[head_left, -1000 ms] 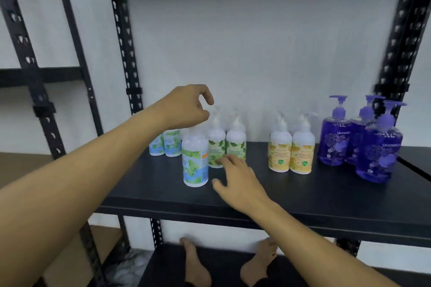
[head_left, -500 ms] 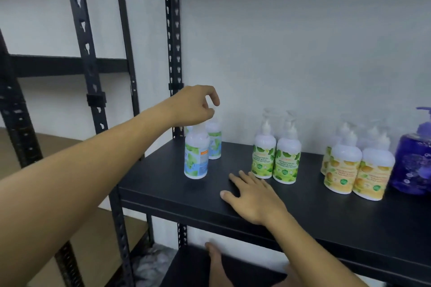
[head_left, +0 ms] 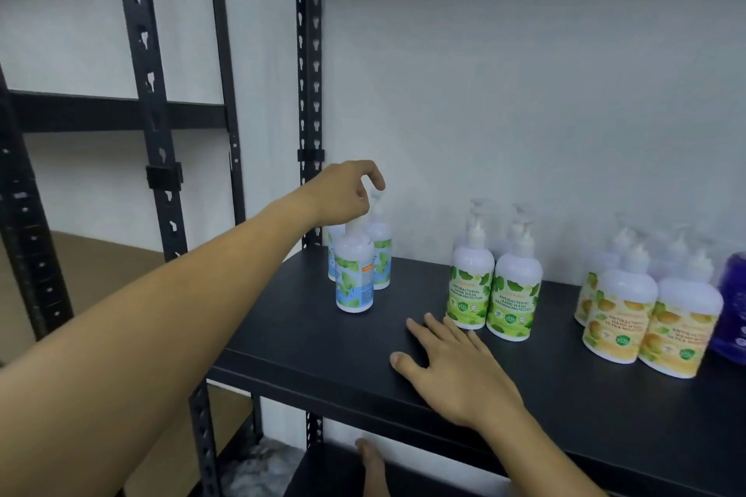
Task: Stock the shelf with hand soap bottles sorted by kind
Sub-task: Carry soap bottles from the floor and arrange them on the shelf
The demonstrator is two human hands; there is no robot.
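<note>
Left hand [head_left: 343,194] still pinches the pump of the blue-label bottle [head_left: 354,274], now slid left across the shelf [head_left: 306,339] to its two matches, clear of the green bottles [head_left: 490,295]; right hand [head_left: 456,371] stays flat, open; likely release next.

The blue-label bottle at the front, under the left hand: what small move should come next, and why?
Probably slide the front blue-label bottle back beside the two blue-label bottles at the rear. The left hand grips its pump top, it stands upright but forward of its kind, and the right hand rests flat on the shelf.
</note>
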